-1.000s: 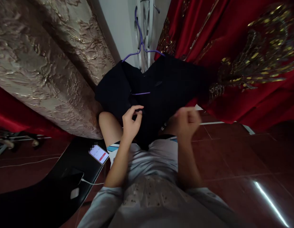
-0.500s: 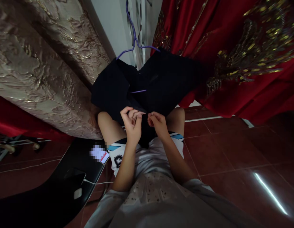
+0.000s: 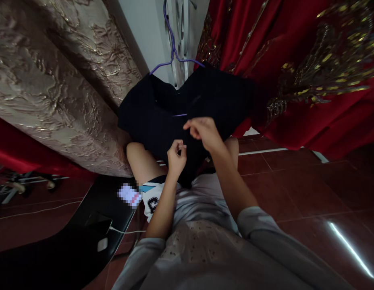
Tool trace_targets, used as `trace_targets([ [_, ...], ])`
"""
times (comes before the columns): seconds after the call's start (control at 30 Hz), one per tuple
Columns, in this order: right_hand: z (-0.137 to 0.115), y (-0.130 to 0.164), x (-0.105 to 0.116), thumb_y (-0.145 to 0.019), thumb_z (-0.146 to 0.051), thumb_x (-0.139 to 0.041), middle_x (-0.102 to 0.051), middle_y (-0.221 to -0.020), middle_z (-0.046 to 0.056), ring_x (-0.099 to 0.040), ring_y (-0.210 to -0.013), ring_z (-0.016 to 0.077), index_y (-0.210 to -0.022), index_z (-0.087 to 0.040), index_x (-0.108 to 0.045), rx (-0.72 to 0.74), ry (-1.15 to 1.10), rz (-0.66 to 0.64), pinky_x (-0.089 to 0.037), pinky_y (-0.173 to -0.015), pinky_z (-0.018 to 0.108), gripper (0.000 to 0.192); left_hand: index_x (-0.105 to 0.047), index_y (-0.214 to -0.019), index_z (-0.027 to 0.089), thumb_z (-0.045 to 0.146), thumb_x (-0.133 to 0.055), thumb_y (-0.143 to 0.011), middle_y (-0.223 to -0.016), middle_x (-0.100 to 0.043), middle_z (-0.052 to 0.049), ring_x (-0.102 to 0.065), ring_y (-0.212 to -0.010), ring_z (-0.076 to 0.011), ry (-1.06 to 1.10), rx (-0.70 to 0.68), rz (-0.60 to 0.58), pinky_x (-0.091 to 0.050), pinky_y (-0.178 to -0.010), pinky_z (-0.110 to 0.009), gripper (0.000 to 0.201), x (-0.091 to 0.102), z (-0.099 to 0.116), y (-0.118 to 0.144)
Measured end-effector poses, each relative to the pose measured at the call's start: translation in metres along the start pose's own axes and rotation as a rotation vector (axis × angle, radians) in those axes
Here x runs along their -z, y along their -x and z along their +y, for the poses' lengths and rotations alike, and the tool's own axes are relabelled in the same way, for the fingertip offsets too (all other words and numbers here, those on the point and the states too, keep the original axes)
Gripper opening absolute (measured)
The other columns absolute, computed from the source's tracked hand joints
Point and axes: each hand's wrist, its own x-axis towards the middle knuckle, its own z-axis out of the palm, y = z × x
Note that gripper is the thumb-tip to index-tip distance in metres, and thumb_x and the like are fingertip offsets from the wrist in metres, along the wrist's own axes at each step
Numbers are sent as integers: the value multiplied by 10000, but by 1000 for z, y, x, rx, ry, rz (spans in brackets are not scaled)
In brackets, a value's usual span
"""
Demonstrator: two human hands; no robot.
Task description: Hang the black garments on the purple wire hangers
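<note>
A dark, matte, softly folded garment [image 3: 163, 117] hangs from a thin purple wire hanger [image 3: 174, 52] and drapes onto the person's knees. The right hand [image 3: 203, 132] pinches its cloth near the middle; the left hand [image 3: 176, 155], lower, is curled against the fabric, fingertips pinched together. Embossed beige brocade [image 3: 54, 80] and sequinned red fabric [image 3: 296, 60] flank it.

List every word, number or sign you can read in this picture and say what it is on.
Shorts: one large dark character on the white leg, cut off by the left forearm; it looks like "C" or "0", cannot tell which.
Phone on the black seat: screen blurred out, nothing readable.
Dark garment at the left hand and right hand, and its purple hanger: no text visible.
</note>
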Motion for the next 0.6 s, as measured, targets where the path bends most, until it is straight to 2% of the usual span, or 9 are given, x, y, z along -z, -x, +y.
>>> trace_targets([
  [0.1,-45,-26,-4,-899,-345,-598,-430,-444,-43,-333,-410,57,-721,-148,-684,151,-4,84,-233,-426,198,278,-560,-904,177,208,-544,-943,-796,-561,4,-596,-765,-125,-90,-8,11,-466,-755,-228,52,-5,-10,3],
  [0.2,-68,-32,-10,-946,-438,-597,-455,-483,-22,-358,-428,80,-757,-172,-684,234,6,98,-296,-426,224,338,-585,-891,176,200,-585,-932,-797,-599,-2,-630,-788,-135,-99,-2,-36,-492,-787,-244,47,-2,-4,3],
  [0.27,-71,-28,-13,-952,-468,-600,-468,-500,-14,-367,-425,90,-760,-189,-674,248,8,93,-321,-418,241,346,-626,-945,176,198,-631,-923,-867,-658,-23,-666,-845,-147,-67,-36,-94,-520,-838,-263,31,4,17,-4],
  [0.33,-69,-23,-13,-957,-422,-607,-469,-505,-15,-370,-413,85,-739,-191,-651,247,14,72,-316,-405,238,320,-643,-1101,191,220,-649,-945,-991,-695,-51,-690,-921,-159,-1,-155,-90,-541,-887,-286,159,11,48,-19],
  [0.43,-71,-18,-14,-963,-298,-589,-466,-494,-19,-379,-397,66,-684,-178,-627,272,43,30,-295,-399,216,306,-590,-1287,234,340,-620,-1008,-1057,-681,-58,-692,-962,-168,11,-439,73,-549,-905,-307,300,22,97,-55],
  [0.5,-73,-17,-14,-952,-245,-581,-489,-502,-20,-396,-401,60,-664,-172,-629,314,58,18,-286,-403,206,300,-608,-1266,240,424,-603,-1020,-1085,-670,-61,-690,-987,-184,-67,-557,97,-545,-916,-324,307,26,119,-81],
  [0.6,-69,-13,-14,-932,-215,-574,-516,-514,-23,-409,-416,57,-652,-166,-628,338,86,51,-274,-414,192,290,-659,-1110,218,484,-575,-1026,-1033,-665,-58,-680,-1019,-208,-173,-608,37,-536,-932,-350,291,26,132,-103],
])
